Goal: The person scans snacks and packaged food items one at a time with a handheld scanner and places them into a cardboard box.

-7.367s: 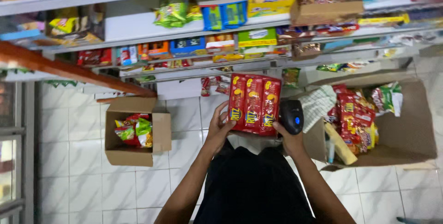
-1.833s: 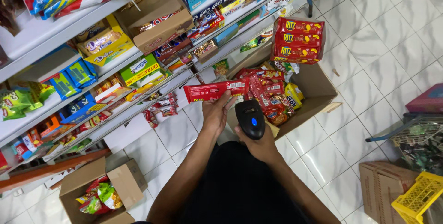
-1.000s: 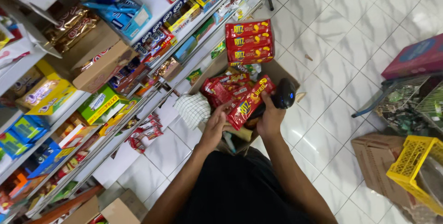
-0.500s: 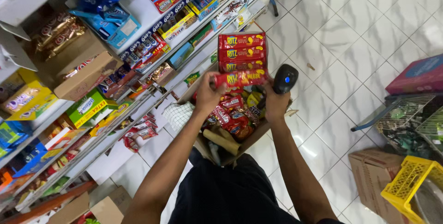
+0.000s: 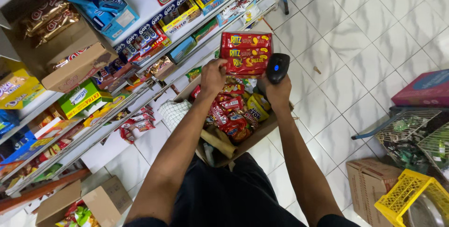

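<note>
left hand (image 5: 213,75) pinches red cracker packs (image 5: 246,53) | right hand (image 5: 278,91) grips scanner (image 5: 278,68) | risk: one-edge hold, packs may drop into box (image 5: 262,131)

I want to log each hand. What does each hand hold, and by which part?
The left hand holds a red cracker multipack by its left edge. The right hand holds a black handheld scanner by its lower handle.

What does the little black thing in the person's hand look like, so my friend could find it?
Start at the open cardboard box of snacks on the white tiled floor. Just above it, the right hand holds a small black scanner beside the red cracker packs in the left hand. It is the only black thing there, with a blue button on top.
</note>
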